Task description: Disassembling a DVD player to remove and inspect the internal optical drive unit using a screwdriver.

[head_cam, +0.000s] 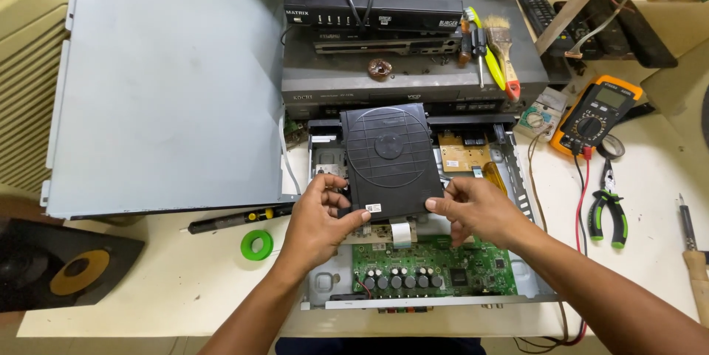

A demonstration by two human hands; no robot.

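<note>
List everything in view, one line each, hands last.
Drive module: 1, black, in open chassis, held by both hands.
Chassis: 1, grey, table centre.
Circuit board: 1, green, chassis front.
Cover panel: 1, grey, left.
Stacked players: several, black and grey, top centre.
Brush: 1, wooden with red handle, on players.
Multimeter: 1, orange, right.
Pliers: 1, green-handled, right.
Tape roll: 1, green, left of chassis.
Left hand: gripping module's left edge.
Right hand: gripping module's right corner.

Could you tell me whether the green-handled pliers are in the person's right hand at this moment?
No, the green-handled pliers lie on the table right of the open player, while the right hand and left hand grip the black disc drive.
</note>
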